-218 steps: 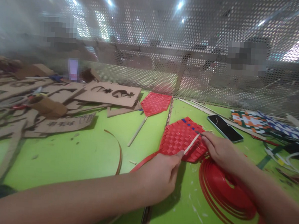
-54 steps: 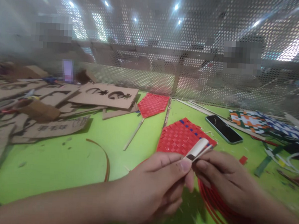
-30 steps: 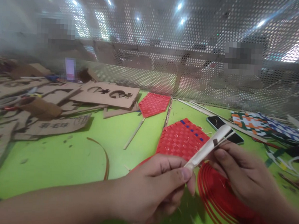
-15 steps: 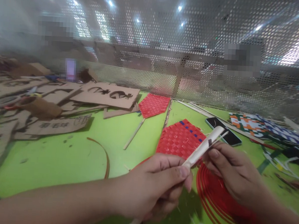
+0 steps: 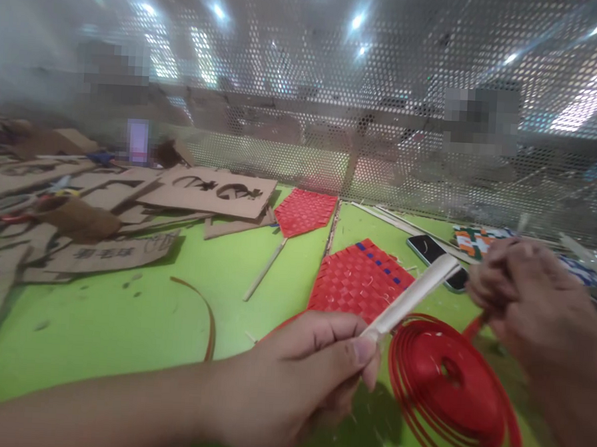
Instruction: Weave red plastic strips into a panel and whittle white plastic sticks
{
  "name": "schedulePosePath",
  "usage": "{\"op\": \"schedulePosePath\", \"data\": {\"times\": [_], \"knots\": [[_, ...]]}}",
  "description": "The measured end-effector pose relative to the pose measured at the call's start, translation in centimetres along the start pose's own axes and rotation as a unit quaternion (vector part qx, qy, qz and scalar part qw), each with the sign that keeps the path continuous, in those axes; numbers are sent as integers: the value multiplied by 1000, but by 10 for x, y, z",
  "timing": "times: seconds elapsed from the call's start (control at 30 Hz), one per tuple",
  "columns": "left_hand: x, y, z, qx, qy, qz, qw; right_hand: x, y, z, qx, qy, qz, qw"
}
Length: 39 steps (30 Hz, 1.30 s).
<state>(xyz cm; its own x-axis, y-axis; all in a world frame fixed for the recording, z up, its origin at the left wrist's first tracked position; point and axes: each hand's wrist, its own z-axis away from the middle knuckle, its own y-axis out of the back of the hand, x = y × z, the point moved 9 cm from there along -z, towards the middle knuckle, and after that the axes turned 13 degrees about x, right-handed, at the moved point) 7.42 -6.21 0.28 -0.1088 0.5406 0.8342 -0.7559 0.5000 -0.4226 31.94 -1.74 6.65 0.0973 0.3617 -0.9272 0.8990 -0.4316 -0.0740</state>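
Pale strip (image 5: 415, 293), one: clamped in the fingers of the left hand (image 5: 310, 377), projecting beyond their tips. Right hand (image 5: 535, 299): fingers curled, blurred, grip cannot be told; red coil (image 5: 475, 383) below them.

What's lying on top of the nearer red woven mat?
Thin pale shavings lie on the red mat; its near edge is hidden by the left hand and pale stick.

Overhead lights (image 5: 358, 21) glare through the hazy perforated screen (image 5: 304, 110), while the right hand (image 5: 539, 309) is motion-blurred.
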Motion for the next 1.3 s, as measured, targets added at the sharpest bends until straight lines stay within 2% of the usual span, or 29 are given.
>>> {"op": "schedulePosePath", "data": {"times": [0.07, 0.1, 0.2, 0.27, 0.33, 0.4, 0.53, 0.6, 0.67, 0.83, 1.0, 1.17, 1.3], "knots": [[0, 1, 3, 12, -8, -31, 999, -5, 16, -14, 5, 34, 80, 996], [1, 1, 4, 16, -11, -43, 999, -2, 15, -17, -32, 56, 181, 981], [0, 4, 1, 32, -8, -71, 997, 24, 1, -8, -143, 121, 411, 892], [-3, 8, -4, 48, 6, -91, 995, 40, -10, 2, -178, 141, 455, 861], [-7, 11, -7, 58, 19, -114, 992, 45, -17, 8, -172, 149, 472, 852], [-10, 12, -10, 59, 28, -132, 989, 41, -19, 10, -139, 139, 475, 858], [-12, 17, -13, 80, 30, -153, 985, 23, -24, 18, -103, 77, 381, 916], [-11, 20, -14, 95, 28, -165, 981, 18, -29, 25, -97, 61, 362, 925], [-10, 23, -15, 110, 23, -172, 979, 17, -32, 29, -88, 50, 344, 933], [-9, 23, -12, 116, 2, -198, 973, 19, -41, 34, -80, -4, 196, 977], [-6, 14, -11, 63, -25, -243, 968, 16, -64, 50, -146, -57, 144, 977], [17, 12, -17, 44, -148, -292, 944, 23, -88, 80, -219, -89, 149, 960], [34, 12, -14, 68, -251, -337, 905, 25, -94, 91, -221, -87, 147, 960]]}}
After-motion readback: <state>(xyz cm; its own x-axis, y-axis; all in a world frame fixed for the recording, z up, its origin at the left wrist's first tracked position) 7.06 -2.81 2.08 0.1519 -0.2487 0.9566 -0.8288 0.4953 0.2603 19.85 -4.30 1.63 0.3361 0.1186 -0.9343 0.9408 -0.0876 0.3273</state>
